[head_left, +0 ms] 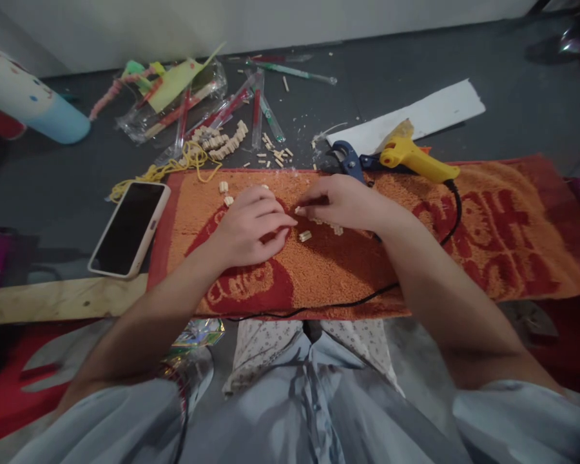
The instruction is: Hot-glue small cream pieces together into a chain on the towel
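My left hand (254, 227) rests palm down over the orange towel (338, 274), its fingers loosely spread. Opposite it, my right hand (338, 201) pinches a small pale wooden stick piece (298, 211) between thumb and fingertips. Just below the fingertips lies a small bundle of short wooden sticks (305, 236). More pale bundles (337, 229) lie partly hidden beneath my right hand. Beyond my left hand, a few small bundles (223, 187) sit on the towel. What lies under my left palm is hidden.
Behind my right hand lie blue-handled cutters (348, 160), a yellow glue gun (418, 158) with a black cord, and a white board (415, 116). Loose stick bits (279, 154), a joined wooden chain (229, 142), yellow string (145, 174) and a phone (129, 229) are toward the left.
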A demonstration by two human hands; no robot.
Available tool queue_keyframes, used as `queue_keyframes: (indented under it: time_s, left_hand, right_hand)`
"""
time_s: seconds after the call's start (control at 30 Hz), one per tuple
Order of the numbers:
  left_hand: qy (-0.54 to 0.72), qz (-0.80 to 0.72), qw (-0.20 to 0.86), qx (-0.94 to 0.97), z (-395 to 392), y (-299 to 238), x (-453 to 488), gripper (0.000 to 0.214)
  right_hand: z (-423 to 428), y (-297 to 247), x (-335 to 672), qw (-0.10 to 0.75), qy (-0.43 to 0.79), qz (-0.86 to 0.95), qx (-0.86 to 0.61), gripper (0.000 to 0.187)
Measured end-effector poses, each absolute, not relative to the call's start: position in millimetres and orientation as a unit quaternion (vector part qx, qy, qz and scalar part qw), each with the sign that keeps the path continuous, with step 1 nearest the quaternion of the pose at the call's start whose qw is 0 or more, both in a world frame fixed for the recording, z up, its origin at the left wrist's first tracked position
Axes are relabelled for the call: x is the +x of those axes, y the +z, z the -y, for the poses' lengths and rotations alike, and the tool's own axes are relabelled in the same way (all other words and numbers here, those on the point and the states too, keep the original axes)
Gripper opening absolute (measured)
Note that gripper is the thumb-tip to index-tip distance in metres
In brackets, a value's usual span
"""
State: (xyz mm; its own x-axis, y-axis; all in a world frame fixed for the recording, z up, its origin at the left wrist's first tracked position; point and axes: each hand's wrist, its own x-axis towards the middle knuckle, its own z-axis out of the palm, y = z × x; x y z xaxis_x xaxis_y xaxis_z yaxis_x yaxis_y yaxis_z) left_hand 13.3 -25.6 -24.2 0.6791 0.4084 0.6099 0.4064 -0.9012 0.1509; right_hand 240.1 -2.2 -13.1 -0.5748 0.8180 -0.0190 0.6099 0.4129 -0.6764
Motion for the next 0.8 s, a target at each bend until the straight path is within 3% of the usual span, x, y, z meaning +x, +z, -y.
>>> queue_keyframes:
  time_s: [0.17,0.47,0.67,0.8]
  left_hand:
    - [0.303,-0.191,-0.008,0.934,33,-25,21,0.009]
    - [0.347,-0.168,-0.048,0.921,42,-21,22,0.018]
    - [0.434,-0.194,-0.049,0.878,34,-15,6,0.017]
    - [0.481,-0.241,-0.108,0.836,26,-14,-11,0.016]
  right_hand:
    - [4,-13,241,0.177,0.257,0.829,-0.464,0.015]
    - [11,-5,249,0.124,0.25,0.842,-0.462,0.029]
    - [14,-4,247,0.126,0.251,0.847,-0.451,0.019]
    - [16,0,248,0.168,0.253,0.838,-0.453,0.015]
